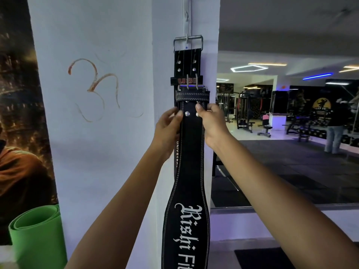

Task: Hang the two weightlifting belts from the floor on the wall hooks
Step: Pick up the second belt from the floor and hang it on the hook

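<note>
A black weightlifting belt (186,61) with a red logo hangs by its steel buckle (188,41) from a wall hook (186,36) on the white pillar. In front of it a second black belt (191,171) with white lettering hangs straight down, its buckle end level with the first belt's loop. My left hand (168,129) pinches this second belt's left edge near the top. My right hand (210,123) grips its right edge at the same height. More hooks (186,15) sit higher on a vertical rail.
A rolled green mat (37,235) stands at the lower left beside a dark poster (19,113). An orange symbol (95,88) is painted on the white wall. Right of the pillar, a mirror shows gym machines (244,113) and a standing person (336,129).
</note>
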### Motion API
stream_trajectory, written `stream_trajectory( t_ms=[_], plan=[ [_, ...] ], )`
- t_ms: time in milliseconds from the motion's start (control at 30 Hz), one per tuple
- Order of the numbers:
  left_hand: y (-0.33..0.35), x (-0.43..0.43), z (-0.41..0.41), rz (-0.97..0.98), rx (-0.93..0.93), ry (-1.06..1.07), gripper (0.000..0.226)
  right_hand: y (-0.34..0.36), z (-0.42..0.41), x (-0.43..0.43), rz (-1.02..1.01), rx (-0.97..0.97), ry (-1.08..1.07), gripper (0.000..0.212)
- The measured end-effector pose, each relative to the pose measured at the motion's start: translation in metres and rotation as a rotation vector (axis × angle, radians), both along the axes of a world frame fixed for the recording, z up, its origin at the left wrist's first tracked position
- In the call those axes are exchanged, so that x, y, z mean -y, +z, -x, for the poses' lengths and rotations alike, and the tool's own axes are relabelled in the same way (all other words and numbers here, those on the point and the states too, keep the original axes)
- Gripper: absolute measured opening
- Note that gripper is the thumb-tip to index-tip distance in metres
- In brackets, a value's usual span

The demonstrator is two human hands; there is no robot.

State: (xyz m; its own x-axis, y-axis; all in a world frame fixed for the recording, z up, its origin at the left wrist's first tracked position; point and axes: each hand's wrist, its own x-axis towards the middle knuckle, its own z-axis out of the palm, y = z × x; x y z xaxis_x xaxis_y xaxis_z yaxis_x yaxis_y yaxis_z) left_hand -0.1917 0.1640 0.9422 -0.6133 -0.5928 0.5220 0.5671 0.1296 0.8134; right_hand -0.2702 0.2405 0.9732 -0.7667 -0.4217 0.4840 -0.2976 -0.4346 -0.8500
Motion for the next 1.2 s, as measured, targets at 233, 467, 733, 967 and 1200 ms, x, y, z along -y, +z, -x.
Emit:
stream_trajectory(
  t_ms=[233,467,733,967,1200],
  plan=[
    [0.051,-0.002,0.004,-0.065,0.039,0.059,0.032,-0.021,-0.006,0.006,-0.017,-0.066,0.008,0.019],
    [0.047,-0.003,0.013,-0.025,-0.102,0.153,0.026,-0.003,-0.001,-0.002,0.052,0.105,0.249,0.056],
    [0.059,0.008,0.016,0.027,-0.176,0.174,0.027,0.036,-0.002,0.016,-0.051,-0.136,-0.031,0.033],
    [0.079,0.036,0.023,0.052,-0.197,0.153,0.026,0.06,0.003,0.038,-0.109,-0.116,-0.036,0.036],
    [0.096,0.068,0.047,0.066,-0.167,0.135,0.026,0.077,0.031,0.067,-0.037,-0.13,-0.019,0.032]
  ],
)
